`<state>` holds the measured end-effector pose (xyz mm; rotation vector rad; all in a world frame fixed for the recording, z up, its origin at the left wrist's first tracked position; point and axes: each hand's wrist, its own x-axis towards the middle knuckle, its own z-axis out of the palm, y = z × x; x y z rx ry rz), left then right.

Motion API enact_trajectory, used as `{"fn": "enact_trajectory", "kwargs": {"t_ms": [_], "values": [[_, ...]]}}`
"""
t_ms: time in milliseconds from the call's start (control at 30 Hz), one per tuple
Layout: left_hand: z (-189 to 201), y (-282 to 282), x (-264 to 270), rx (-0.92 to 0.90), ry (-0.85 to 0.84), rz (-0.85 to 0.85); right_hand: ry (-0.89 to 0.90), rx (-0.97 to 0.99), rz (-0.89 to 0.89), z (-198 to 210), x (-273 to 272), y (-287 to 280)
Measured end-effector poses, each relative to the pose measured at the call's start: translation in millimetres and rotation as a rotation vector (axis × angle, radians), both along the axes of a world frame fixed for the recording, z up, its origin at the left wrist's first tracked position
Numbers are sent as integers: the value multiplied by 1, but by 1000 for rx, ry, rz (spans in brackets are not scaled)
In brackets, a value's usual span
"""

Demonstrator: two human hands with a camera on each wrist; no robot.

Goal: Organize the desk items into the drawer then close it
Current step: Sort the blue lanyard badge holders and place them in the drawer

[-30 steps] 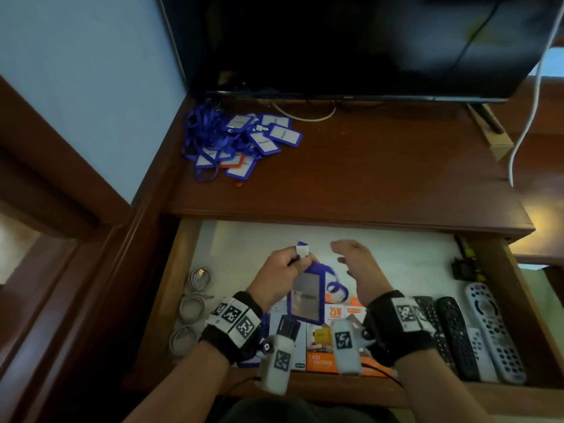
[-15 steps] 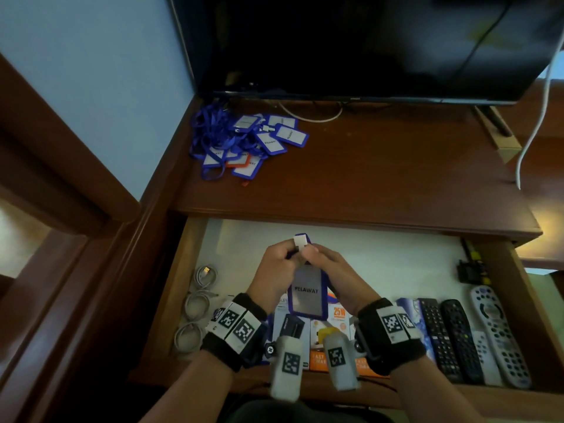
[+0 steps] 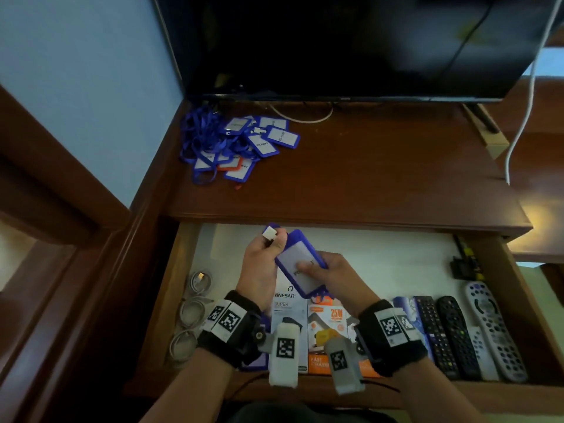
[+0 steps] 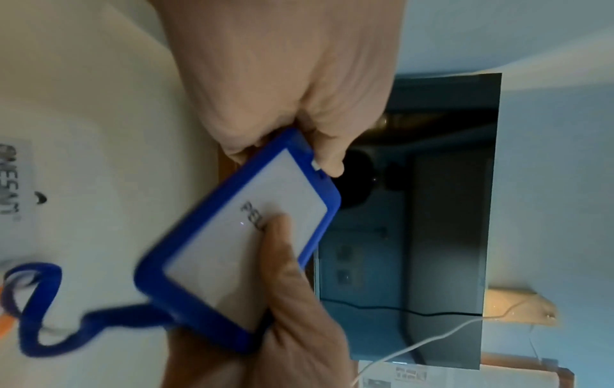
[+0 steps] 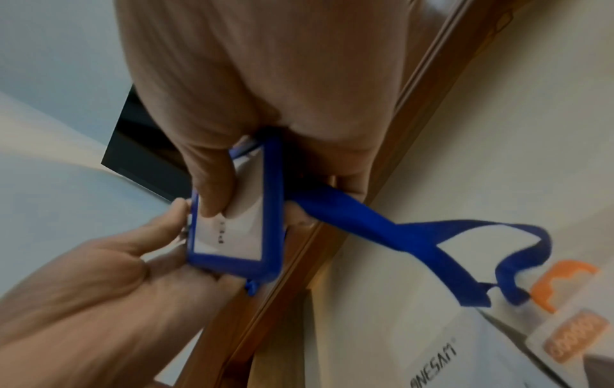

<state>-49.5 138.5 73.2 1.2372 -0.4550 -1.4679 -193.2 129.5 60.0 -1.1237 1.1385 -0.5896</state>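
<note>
You've got the badge (image 3: 300,264) pinched from both ends over the open drawer (image 3: 351,254): left hand (image 3: 259,267) nips the top edge, right hand (image 3: 332,279) thumbs its face, probably to keep that floppy lanyard (image 5: 415,236) hanging below your grip. Rubbery blue frame, smooth white card inside

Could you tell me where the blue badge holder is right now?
In the head view the blue badge holder is held by both hands, left hand and right hand, above the open drawer.
</note>
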Motion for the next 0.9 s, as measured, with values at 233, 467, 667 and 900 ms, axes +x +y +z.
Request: {"fn": "enact_trajectory", "kwargs": {"t_ms": [233,467,667,900], "values": [[-6,-4,34,119,-322,-380,104,-89,31,5,-27,-15],[5,-9,38,54,-513,-742,121,-67,15,5,-27,-17],[5,-4,39,82,-601,-741,86,-16,-131,-2,-20,-13],[2,-5,41,125,-626,-602,183,-2,-189,-11,-12,-15]]}}
